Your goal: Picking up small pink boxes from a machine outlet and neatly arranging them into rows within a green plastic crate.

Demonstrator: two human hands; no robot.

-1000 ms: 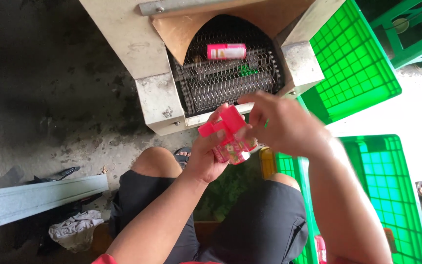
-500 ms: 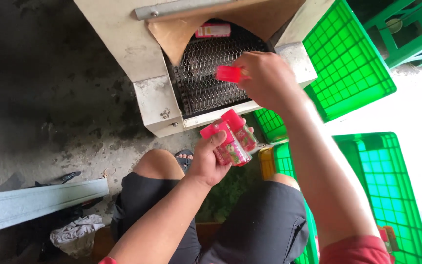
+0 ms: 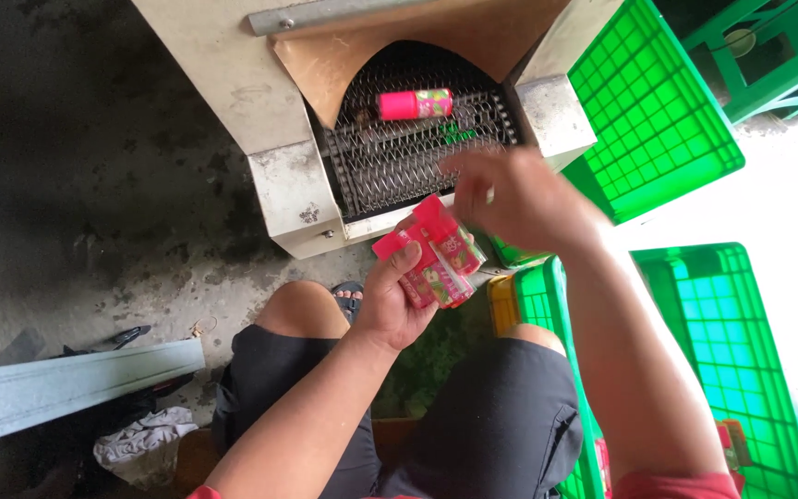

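Gripping pink bottles (image 3: 436,254) in left hand (image 3: 397,305), right hand (image 3: 519,199) just above

pink bottles (image 3: 436,254), green crates (image 3: 658,102), grey floor (image 3: 94,185)

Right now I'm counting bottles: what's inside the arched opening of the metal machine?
One pink-capped bottle lies on its side on the wire mesh belt inside the metal machine. A small green scrap lies near it. Deeper in, the tunnel is dark and hidden.
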